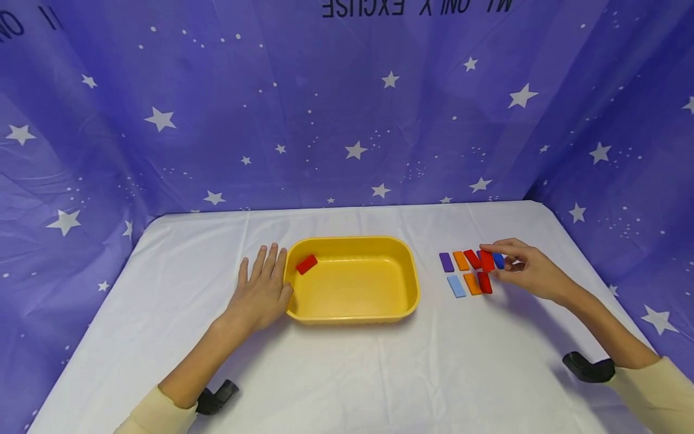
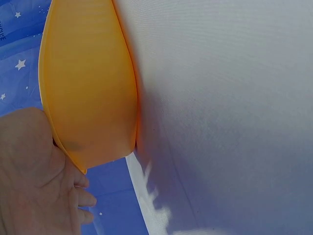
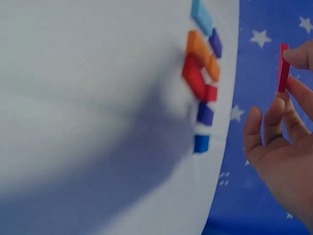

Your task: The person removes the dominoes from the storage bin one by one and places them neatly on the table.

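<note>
My left hand (image 1: 259,298) rests against the left side of a yellow plastic basin (image 1: 352,295), its fingers straight and spread, the thumb at the rim. The left wrist view shows the palm (image 2: 27,166) beside the basin's outer wall (image 2: 90,83). A red rectangular block (image 1: 306,264) lies inside, by the left wall. On the right, my right hand (image 1: 534,274) pinches another red block (image 3: 282,68) between thumb and fingertips, raised above the loose blocks. Under it lie a red block (image 1: 485,283), an orange block (image 1: 471,284) and a blue block (image 1: 499,260), partly covered in the head view.
More flat blocks lie in two rough rows right of the basin: a purple block (image 1: 446,262), an orange block (image 1: 461,260), a light blue block (image 1: 456,286). A white cloth (image 1: 347,374) covers the table. A purple star-patterned curtain (image 1: 325,120) hangs behind and at both sides.
</note>
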Tool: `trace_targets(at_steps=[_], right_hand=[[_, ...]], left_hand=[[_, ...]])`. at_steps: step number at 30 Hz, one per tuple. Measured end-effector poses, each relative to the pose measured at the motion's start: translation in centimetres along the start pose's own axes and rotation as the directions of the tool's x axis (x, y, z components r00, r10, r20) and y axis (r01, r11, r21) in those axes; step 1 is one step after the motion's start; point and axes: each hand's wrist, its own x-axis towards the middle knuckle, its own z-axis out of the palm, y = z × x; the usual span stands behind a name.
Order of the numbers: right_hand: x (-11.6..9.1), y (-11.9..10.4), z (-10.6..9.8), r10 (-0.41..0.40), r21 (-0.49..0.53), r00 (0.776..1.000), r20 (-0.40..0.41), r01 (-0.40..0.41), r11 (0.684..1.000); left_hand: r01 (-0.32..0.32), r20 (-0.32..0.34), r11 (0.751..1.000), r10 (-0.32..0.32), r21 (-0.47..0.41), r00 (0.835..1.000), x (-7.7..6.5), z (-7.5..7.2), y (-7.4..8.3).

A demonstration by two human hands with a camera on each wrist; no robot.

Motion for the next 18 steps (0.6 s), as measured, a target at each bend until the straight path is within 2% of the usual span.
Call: trace_targets(at_steps=[4, 10, 18], right_hand=[[-0.8, 1.6, -0.4, 0.019, -0.011, 1.000, 0.009, -0.019, 1.000], [-1.9, 3.6, -0.4, 0.092, -0.022, 0.995, 0.050, -0.091, 0.996], [-2.7, 4.3, 0.1, 0.109, -0.046, 0.989, 0.103, -0.105, 0.993]], left_hand=[[0.003, 0.003, 1.000, -0.003, -0.007, 1.000, 0.0, 0.0, 0.0], [0.002, -0.001, 1.000, -0.002, 0.000, 1.000, 0.0, -0.1, 0.1], [-0.001, -0.003, 1.000, 0.001, 0.000, 1.000, 0.0, 0.0, 0.0]])
